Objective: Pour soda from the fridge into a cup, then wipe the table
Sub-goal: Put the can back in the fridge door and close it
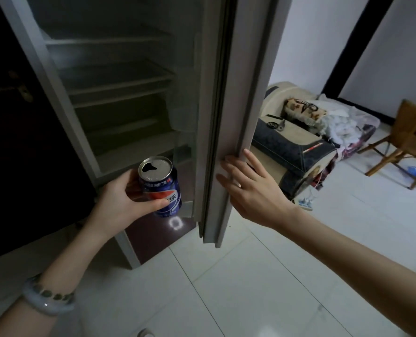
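A blue soda can (162, 188) with its top opened stands upright in my left hand (121, 200), just in front of the open fridge (119, 88). The fridge's shelves look bare and dark. My right hand (253, 190) lies flat with fingers spread against the outer edge of the grey fridge door (228, 117), which stands ajar towards me. No cup or table is in view.
A dark wooden door (12, 117) stands left of the fridge. Right of the fridge door lie a rolled mat and piled bedding (306, 139), with a wooden chair (408, 142) further right. White floor tiles (250, 276) spread below.
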Demonstrator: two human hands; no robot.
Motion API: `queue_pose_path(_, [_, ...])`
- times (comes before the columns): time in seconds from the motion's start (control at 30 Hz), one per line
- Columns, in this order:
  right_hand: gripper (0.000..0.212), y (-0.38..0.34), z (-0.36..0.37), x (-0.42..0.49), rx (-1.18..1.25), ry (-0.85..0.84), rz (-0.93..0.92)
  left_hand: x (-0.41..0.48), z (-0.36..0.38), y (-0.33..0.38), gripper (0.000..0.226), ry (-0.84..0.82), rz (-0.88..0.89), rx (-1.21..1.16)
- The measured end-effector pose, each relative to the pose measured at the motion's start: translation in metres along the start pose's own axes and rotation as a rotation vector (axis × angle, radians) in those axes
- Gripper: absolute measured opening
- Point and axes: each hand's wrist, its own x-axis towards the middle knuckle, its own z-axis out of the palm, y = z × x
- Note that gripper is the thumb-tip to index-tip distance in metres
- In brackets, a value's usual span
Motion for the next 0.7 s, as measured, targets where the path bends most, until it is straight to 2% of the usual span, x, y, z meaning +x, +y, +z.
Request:
queue_pose_path(0.2, [0.067,0.017,-0.001,-0.049,-0.01,-0.22,0.272,0.008,0.04,0.02,0.053,-0.114,0.053,-0.018])
queue_pose_path(0.3, [0.078,0.021,0.002,-0.059,0.035,-0.287,0.424,0.016,0.061,0.029,0.061,-0.169,0.087,-0.045])
queue_pose_path(0.53, [0.076,0.04,0.015,-0.072,0.221,-0.32,0.691,0.05,0.105,0.037,0.057,-0.274,0.123,-0.051])
queue_pose_path(0.7, [0.084,0.064,0.027,-0.073,0.308,-0.313,0.867,0.088,0.13,0.042,0.056,-0.348,0.161,-0.076])
